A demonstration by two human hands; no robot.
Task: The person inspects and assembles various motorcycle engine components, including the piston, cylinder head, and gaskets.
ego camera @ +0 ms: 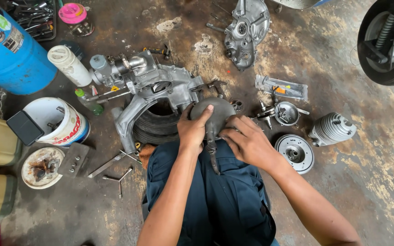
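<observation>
Fingers (pixel 204 112) of the left hand (pixel 192 129) are curled over the top edge of a round, dull grey metal cover plate (pixel 220 110), which is gripped firmly from its left side, while the fingers (pixel 231 133) of the right hand (pixel 248 142) are bent and pressed against the plate's lower right edge, closed around it. A dark threaded shaft (pixel 212 152) is seen hanging down from the plate, between the two hands and over the dark blue trousers (pixel 224 196) of the person. The plate is held just right of a large grey cast-aluminium engine casing (pixel 153 84), which is laid on a black rubber tyre (pixel 153 125) on the stained concrete floor (pixel 334 196). Right of the casing, beyond the plate, a small round metal bowl-shaped part (pixel 287 113), a finned silver cylinder (pixel 332 129) and a flat round grey flywheel disc (pixel 294 152) are laid out. Behind the casing a second grey casing half (pixel 246 32) is set down. Left of the casing a white plastic bucket (pixel 58 120), a white cylindrical bottle (pixel 69 65) and a big blue drum (pixel 7 50) are found, and a thin metal T-shaped wrench (pixel 120 178) is left lying in front of it.
</observation>
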